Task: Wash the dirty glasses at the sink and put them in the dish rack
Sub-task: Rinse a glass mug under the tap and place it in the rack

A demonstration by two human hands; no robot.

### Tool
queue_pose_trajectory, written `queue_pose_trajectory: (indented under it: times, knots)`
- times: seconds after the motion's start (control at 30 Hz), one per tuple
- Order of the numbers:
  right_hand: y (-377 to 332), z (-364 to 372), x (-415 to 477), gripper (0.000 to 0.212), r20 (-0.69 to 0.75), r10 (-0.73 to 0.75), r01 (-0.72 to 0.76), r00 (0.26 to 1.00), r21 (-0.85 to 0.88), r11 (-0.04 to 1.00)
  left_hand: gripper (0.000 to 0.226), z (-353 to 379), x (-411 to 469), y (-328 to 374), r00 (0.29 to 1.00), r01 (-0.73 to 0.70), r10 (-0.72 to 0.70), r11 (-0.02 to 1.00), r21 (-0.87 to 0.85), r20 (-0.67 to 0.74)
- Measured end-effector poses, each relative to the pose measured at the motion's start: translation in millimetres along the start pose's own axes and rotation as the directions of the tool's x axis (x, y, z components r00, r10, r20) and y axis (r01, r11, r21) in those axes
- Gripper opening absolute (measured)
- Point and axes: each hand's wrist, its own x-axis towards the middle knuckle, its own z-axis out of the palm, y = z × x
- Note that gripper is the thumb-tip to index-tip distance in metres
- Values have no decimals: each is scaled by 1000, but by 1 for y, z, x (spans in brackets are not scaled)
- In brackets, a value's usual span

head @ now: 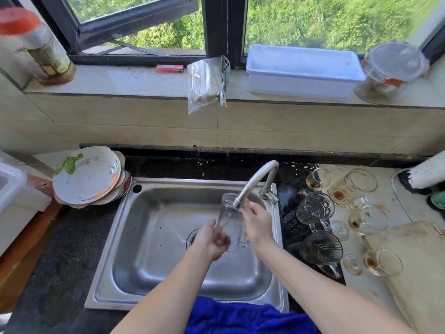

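Steel sink [144, 183]: left hand [212, 239] and right hand [256, 225], fingers [251, 209] curled round one clear glass [230, 220] (label on sill jar [45, 49] blurred)

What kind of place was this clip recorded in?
Most likely a home kitchen: a steel sink with a tap below a window, stacked plates beside it, stained glasses on the counter, and the left hand and right hand holding a glass under the tap.
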Motion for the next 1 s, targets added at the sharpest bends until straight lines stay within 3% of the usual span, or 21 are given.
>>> queue_pose_trajectory:
  times: [0.1,0.23,0.3,0.37,0.43,0.53,0.67,0.77,0.9,1.0]
  knots:
    - [-5,-10,0,24,157,61,-52,986,-63,997,21,3,9,-2,988,-102,115,987,123,-103]
    - [-20,-19,26,39,165,160,-102,973,-313,944,13,11,11,5,962,-185,234,937,296,-142]
    - [-21,-17,25,42,144,78,-17,986,-380,925,16,17,11,8,945,-235,297,907,350,-136]
    - [-18,-15,15,39,211,-31,131,977,-476,870,18,16,16,12,936,-249,318,903,349,-154]
    - [-17,-14,13,46,257,-27,140,966,-432,891,17,14,20,14,939,-228,293,923,312,-180]
    - [-21,-13,25,43,190,161,-129,969,-172,977,14,15,19,15,945,-198,246,955,220,-215]
    - [-17,-16,5,35,269,128,-80,954,-180,980,10,12,25,15,946,-172,196,979,113,-259]
    - [-2,-31,-8,37,387,237,-144,891,-253,957,11,11,24,14,947,-132,148,988,76,-286]
    - [3,-39,0,53,327,303,-261,895,-167,951,17,19,4,9,977,-77,152,905,419,-148]
    - [2,-46,5,51,297,342,-321,892,-121,939,22,25,-1,9,986,-76,161,644,761,-38]
